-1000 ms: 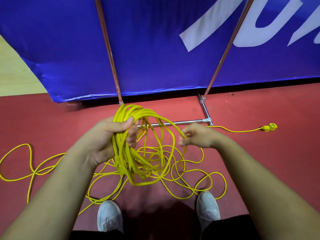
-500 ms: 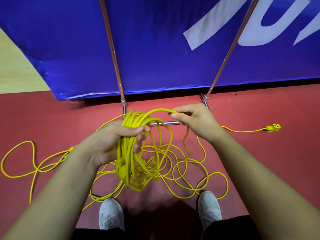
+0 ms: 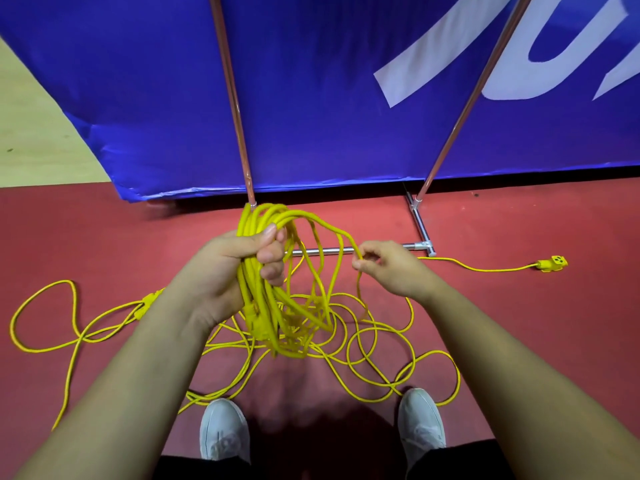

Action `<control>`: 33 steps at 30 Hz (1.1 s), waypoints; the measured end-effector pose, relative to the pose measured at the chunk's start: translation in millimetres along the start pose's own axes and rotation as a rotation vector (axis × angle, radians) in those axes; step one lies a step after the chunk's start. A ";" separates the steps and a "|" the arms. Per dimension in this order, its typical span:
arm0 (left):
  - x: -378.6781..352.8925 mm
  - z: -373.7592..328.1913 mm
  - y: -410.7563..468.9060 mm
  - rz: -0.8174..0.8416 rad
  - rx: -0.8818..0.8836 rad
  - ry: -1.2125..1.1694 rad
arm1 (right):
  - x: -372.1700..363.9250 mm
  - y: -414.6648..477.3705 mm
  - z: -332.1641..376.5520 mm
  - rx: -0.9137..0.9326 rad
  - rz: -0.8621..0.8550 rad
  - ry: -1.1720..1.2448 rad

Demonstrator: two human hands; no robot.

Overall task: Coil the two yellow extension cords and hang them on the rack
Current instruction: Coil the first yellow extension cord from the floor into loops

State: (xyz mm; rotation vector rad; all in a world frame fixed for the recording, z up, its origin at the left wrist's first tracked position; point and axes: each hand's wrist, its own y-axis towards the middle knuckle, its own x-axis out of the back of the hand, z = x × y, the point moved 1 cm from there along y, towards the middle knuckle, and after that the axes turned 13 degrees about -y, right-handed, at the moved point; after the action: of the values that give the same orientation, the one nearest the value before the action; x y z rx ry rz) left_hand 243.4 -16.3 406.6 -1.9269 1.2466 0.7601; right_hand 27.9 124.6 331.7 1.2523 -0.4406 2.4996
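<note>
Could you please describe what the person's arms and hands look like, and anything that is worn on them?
The left hand and right hand are bare: no gloves, and no rings, watch or wristband that I can see. The left forearm and right forearm are likewise uncovered to the frame's edge, with no sleeve in view and no markings.

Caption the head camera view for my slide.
Left hand grips coiled yellow extension cord loops; right hand pinches one strand.

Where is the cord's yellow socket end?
Head view: the socket end lies on the red floor at far right, past the right hand and the metal base bar.
</note>
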 end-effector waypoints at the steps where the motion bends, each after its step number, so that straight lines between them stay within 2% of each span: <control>1: 0.3 -3.8 -1.1 0.014 -0.035 -0.023 | -8.3 0.1 -10.0 -0.063 0.063 -0.001; 4: 0.8 -16.6 -5.2 0.036 -0.134 -0.114 | -40.5 -3.8 -50.4 -0.247 0.270 -0.147; 6: -0.6 -23.2 -7.5 0.031 -0.184 -0.160 | -53.8 -9.7 -64.3 -0.363 0.321 -0.112; 10: -3.5 -23.1 -6.4 -0.130 -0.222 -0.124 | -47.1 -11.3 -36.0 -0.488 0.220 0.465; 12: -5.7 -18.6 -3.9 -0.155 -0.206 -0.056 | -39.0 -7.5 -16.5 -0.506 0.174 0.546; 15: -6.5 -14.1 -2.9 -0.207 -0.232 0.109 | -19.7 -6.4 10.8 -0.416 0.163 0.342; 18: -5.6 -11.0 -4.6 -0.193 -0.197 0.232 | 10.0 -19.9 46.0 -0.181 0.422 0.110; 20: -4.0 -5.0 -4.2 -0.180 -0.139 0.297 | 25.9 -32.0 71.2 -0.011 0.607 0.142; 21: -4.1 -0.1 -4.0 -0.174 -0.107 0.335 | 32.9 -35.9 81.6 0.050 0.636 0.207; 23: -5.1 12.8 -3.6 -0.144 -0.034 0.414 | 44.9 -37.2 92.4 0.114 0.535 0.356; 26: -11.8 23.4 -3.5 -0.070 0.035 0.503 | 54.4 -29.1 86.1 0.099 0.298 0.493; 29: -13.8 19.8 -1.2 -0.044 0.046 0.331 | 48.4 -26.1 65.2 0.048 0.312 0.511; 33: -10.0 14.3 1.5 -0.095 0.027 0.120 | 40.4 -24.4 31.9 -0.060 0.262 0.348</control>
State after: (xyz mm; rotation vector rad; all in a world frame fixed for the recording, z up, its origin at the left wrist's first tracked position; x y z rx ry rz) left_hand 236.9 0.0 405.7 -2.0188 1.2204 0.5842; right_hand 37.6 139.3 385.9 0.7528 -0.6175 2.8227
